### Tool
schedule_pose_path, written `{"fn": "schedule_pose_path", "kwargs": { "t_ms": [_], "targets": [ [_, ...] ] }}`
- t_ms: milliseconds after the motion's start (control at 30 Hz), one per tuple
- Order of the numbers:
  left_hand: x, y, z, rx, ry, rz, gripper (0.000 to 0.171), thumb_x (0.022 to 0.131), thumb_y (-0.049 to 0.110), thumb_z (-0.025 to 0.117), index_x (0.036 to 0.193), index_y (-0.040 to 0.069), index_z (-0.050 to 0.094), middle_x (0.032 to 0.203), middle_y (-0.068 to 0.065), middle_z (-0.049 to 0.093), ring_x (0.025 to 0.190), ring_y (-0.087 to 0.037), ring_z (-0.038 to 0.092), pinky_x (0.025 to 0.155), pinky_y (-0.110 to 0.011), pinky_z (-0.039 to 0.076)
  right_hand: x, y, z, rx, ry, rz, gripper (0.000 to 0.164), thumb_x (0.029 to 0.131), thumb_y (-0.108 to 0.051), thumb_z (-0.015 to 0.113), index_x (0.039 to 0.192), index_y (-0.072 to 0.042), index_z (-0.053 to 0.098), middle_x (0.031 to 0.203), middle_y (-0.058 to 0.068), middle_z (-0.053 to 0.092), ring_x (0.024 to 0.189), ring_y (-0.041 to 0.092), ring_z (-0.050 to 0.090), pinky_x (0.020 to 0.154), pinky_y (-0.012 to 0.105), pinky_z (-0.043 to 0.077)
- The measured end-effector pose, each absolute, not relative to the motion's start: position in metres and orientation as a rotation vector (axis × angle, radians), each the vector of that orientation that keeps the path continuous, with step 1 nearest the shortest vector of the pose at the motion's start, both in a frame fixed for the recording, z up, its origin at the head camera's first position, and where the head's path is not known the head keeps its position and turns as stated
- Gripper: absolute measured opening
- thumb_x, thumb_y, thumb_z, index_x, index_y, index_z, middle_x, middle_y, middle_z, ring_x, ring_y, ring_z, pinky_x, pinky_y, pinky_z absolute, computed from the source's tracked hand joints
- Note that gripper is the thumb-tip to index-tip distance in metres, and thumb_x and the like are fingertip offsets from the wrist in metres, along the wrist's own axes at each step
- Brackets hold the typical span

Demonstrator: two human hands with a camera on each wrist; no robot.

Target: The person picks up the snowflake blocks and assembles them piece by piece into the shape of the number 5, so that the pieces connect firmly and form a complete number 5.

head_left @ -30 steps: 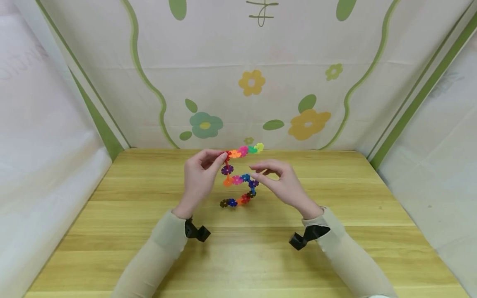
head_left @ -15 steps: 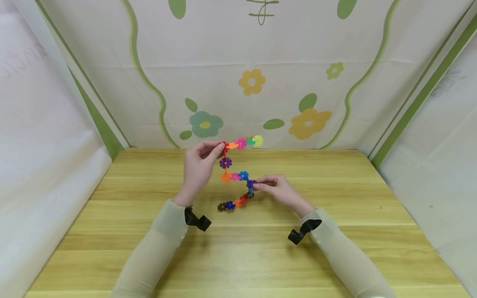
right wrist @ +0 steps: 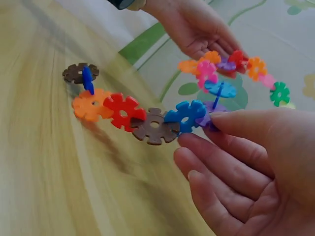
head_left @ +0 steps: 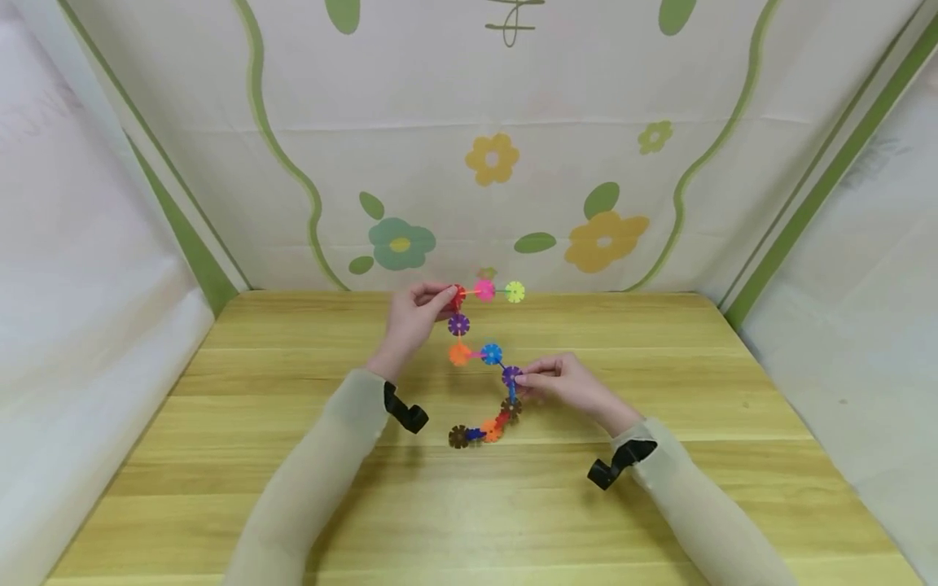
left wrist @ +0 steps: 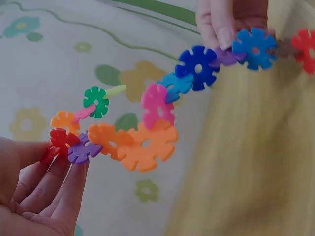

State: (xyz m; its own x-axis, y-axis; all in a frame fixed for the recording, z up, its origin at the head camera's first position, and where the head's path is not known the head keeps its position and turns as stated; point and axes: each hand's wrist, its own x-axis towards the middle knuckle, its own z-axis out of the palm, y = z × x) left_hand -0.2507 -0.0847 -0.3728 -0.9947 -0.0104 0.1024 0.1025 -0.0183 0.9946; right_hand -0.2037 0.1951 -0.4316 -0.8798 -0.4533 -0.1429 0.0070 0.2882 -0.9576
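A chain of interlocked plastic flower discs (head_left: 459,354) hangs between my hands in the shape of a figure 5. My left hand (head_left: 418,316) pinches the red disc (left wrist: 64,140) at its upper left corner. From there a short row runs right to a yellow-green disc (head_left: 515,291). A purple disc (head_left: 458,325) hangs below the red one. On the right, my right hand (head_left: 570,387) pinches another purple disc (right wrist: 210,118) between thumb and fingers. Below it the chain curves through blue, brown, red and orange discs to a brown end disc (right wrist: 78,73).
A wooden table (head_left: 469,513) lies beneath the hands. Behind it hangs a pale cloth wall (head_left: 410,98) printed with flowers and leaves, and similar cloth walls (head_left: 88,268) stand at both sides. Each wrist wears a black camera mount (head_left: 619,464).
My right hand has come to the chain and taken hold of a purple disc. The lower part has swung right and nearer, and the left hand has shifted slightly right.
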Motion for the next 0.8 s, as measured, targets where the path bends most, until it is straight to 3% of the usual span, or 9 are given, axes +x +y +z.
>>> {"fn": "schedule_pose_path", "kwargs": {
  "t_ms": [133, 433, 800],
  "targets": [
    [-0.261, -0.077, -0.394, -0.028, -2.173, -2.277, 0.022, 0.098, 0.016, 0.072, 0.111, -0.002, 0.070, 0.105, -0.017, 0.073, 0.093, -0.026, 0.073, 0.082, -0.032, 0.060, -0.202, 0.205, -0.440, -0.369, 2.167, -1.564, 0.028, 0.100, -0.021, 0.068, 0.114, 0.003, 0.072, 0.095, 0.017, 0.074, 0.082, 0.029, 0.072, 0.069, 0.038, 0.061],
    [-0.269, -0.081, -0.434, 0.059, -2.316, -2.345, 0.028, 0.103, 0.015, 0.064, 0.123, -0.003, 0.069, 0.115, -0.017, 0.070, 0.105, -0.029, 0.069, 0.092, -0.038, 0.057, -0.200, 0.206, -0.445, -0.290, 2.098, -1.586, 0.027, 0.101, -0.011, 0.065, 0.119, 0.009, 0.067, 0.095, 0.018, 0.073, 0.078, 0.024, 0.072, 0.069, 0.036, 0.062],
    [-0.277, -0.083, -0.452, 0.202, -2.458, -2.166, 0.025, 0.101, 0.016, 0.067, 0.120, 0.000, 0.072, 0.108, -0.016, 0.072, 0.088, -0.023, 0.073, 0.074, -0.028, 0.061, -0.199, 0.203, -0.451, -0.240, 2.138, -1.574, 0.028, 0.101, -0.007, 0.064, 0.122, 0.012, 0.064, 0.093, 0.017, 0.074, 0.075, 0.022, 0.071, 0.065, 0.032, 0.061]
  ]
}}
